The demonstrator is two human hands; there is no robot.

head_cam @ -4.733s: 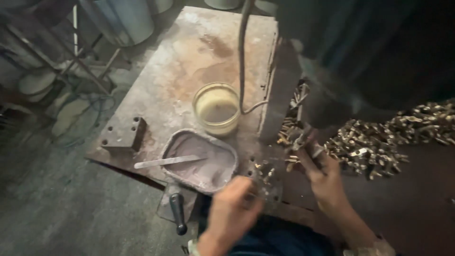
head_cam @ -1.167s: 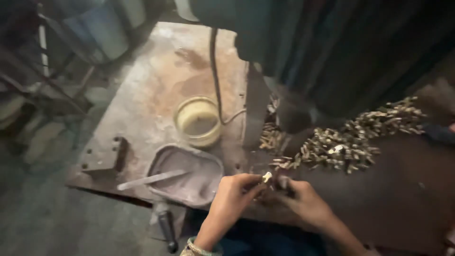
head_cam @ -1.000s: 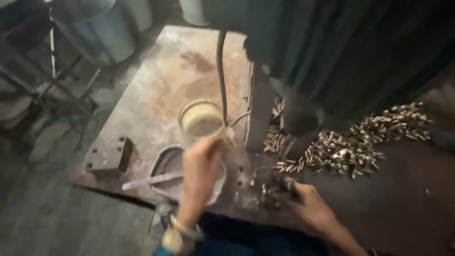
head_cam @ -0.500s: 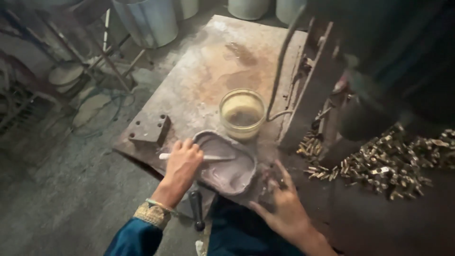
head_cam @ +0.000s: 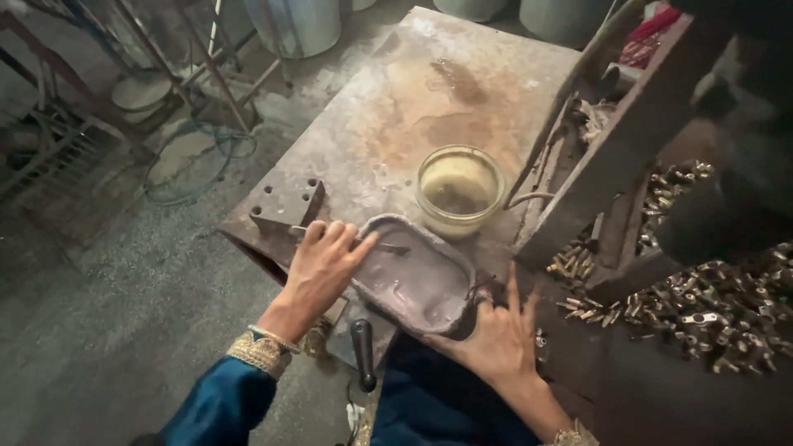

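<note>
Resting on the tray's [head_cam: 446, 310] left rim, the left hand [head_cam: 324, 266] curls over the spoon [head_cam: 388, 246]; the right hand [head_cam: 498, 334] spreads open at frame centre, bare table [head_cam: 396, 107] above.

Rusty metal table [head_cam: 388, 107] with oval tray [head_cam: 417, 281], glass jar [head_cam: 459, 188], brass parts [head_cam: 710, 297].

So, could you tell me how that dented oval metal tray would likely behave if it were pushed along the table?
The oval tray looks thin and battered, so it is probably light and would slide readily. It overhangs the rusty table edge, so a push towards the person might tip it. The left hand rests at its rim, over a thin metal strip.
</note>
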